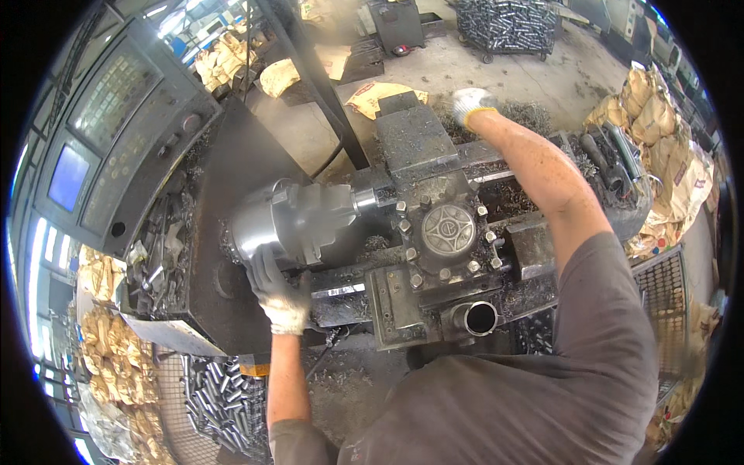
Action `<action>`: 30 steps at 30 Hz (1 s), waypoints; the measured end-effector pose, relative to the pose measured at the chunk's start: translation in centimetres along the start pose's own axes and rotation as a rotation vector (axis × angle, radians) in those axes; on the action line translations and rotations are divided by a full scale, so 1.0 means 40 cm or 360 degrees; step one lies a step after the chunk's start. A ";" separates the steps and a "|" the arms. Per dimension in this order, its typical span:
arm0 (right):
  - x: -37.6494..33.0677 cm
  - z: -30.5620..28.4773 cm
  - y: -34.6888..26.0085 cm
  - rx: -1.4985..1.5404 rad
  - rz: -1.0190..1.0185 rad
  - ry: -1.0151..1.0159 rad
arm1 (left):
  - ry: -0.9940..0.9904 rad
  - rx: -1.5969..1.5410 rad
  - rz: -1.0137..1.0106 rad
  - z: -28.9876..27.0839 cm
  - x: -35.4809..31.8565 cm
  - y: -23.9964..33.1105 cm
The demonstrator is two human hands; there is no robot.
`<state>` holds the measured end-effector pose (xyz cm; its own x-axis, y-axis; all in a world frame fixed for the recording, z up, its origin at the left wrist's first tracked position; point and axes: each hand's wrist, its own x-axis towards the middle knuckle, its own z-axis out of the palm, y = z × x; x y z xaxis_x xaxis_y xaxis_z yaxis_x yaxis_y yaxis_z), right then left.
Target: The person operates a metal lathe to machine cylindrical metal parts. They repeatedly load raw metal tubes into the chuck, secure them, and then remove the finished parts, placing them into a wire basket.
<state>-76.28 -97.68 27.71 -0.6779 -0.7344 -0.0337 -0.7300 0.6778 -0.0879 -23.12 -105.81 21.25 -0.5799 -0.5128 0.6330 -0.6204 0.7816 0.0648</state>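
At the left of a metal lathe, a shiny steel chuck (260, 225) has stepped jaws (314, 221) around a bright workpiece (364, 198). My left hand (277, 291), in a grey-palmed glove with a pale cuff, lies with outstretched fingers against the chuck's near lower side. Just right of the jaws stands a dark tool turret (449, 230) with bolts round its rim. My right arm reaches across the bed to the far side. There my right hand (473, 104), in a white glove with a yellow edge, is beside a dark block (415, 139); its fingers are hard to make out.
A control panel with a lit screen (70, 177) rises at the left. Metal shavings cover the bed. Loose metal rods fill a crate (225, 403) near left and a wheeled bin (508, 27) far off. Brown paper sacks (659, 147) stand at right. A dark post (318, 85) rises behind the chuck.
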 end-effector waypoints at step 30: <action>-0.362 -0.021 -0.015 0.1150 -0.0222 0.0360 | 0.0248 0.0002 0.0180 0.043 0.205 -0.062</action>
<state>-66.13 -87.42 29.09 -0.6416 -0.7339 0.2229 -0.6243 0.3309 -0.7076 -27.24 -112.55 24.95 -0.5574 -0.3602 0.7480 -0.5565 0.8307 -0.0146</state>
